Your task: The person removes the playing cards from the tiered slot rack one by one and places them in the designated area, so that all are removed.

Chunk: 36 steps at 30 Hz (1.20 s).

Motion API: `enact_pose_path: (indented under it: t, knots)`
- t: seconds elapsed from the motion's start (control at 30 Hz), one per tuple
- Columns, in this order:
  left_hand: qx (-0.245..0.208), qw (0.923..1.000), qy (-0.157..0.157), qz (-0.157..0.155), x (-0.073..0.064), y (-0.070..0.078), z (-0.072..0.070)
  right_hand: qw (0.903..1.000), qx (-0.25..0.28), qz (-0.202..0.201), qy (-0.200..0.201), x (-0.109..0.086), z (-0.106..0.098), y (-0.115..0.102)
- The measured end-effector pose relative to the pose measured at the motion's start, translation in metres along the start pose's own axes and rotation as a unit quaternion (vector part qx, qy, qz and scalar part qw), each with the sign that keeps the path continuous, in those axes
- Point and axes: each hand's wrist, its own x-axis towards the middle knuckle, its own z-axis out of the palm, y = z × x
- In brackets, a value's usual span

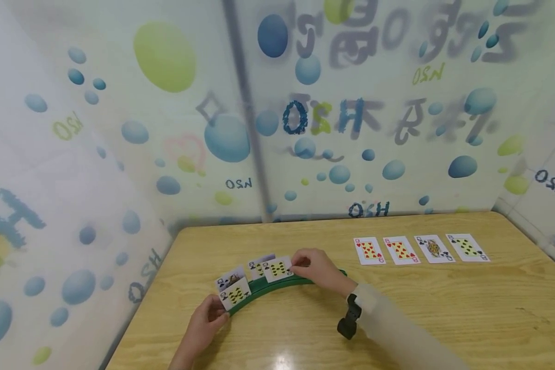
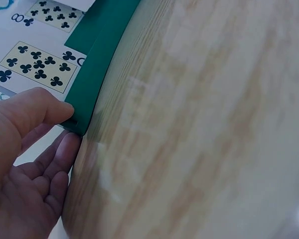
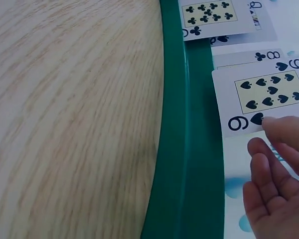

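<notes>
A curved green card holder (image 1: 277, 285) stands on the table, its left end pinched between the thumb and fingers of my left hand (image 1: 202, 325). My right hand (image 1: 321, 270) pinches the nine of spades (image 3: 270, 94) by its edge, at the holder. Partly behind that card is an eight of clubs (image 1: 255, 269). At the left end of the holder, a nine of clubs (image 2: 37, 67) overlaps a queen (image 1: 231, 279). The slot of the holder is hidden behind the cards in the head view.
Face up in a row at the back right lie a nine of hearts (image 1: 369, 251), an eight of hearts (image 1: 400, 250), a face card (image 1: 435, 249) and an eight of spades (image 1: 467, 247). The wooden table (image 1: 444, 308) meets patterned walls (image 1: 388, 128) behind and to the left.
</notes>
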Motion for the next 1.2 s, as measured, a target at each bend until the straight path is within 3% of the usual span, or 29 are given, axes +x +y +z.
enact_pose_path:
  t: [0.23, 0.57, 0.9, 1.2]
  knots:
    - [-0.001, 1.0000, 0.000, 0.000, 0.001, -0.002, 0.000, 0.9987, -0.039, 0.012, 0.030, -0.014, -0.021, -0.001]
    - [0.001, 1.0000, 0.000, 0.002, 0.000, -0.001, 0.000, 0.9934, -0.085, 0.034, 0.069, -0.039, -0.066, 0.006]
    - [0.002, 1.0000, 0.000, 0.001, 0.001, -0.001, 0.001, 0.9814, -0.125, 0.066, 0.130, -0.076, -0.111, 0.014]
    - [0.006, 1.0000, -0.001, 0.004, 0.000, 0.002, 0.000, 0.9719, -0.152, 0.098, 0.151, -0.110, -0.133, 0.030]
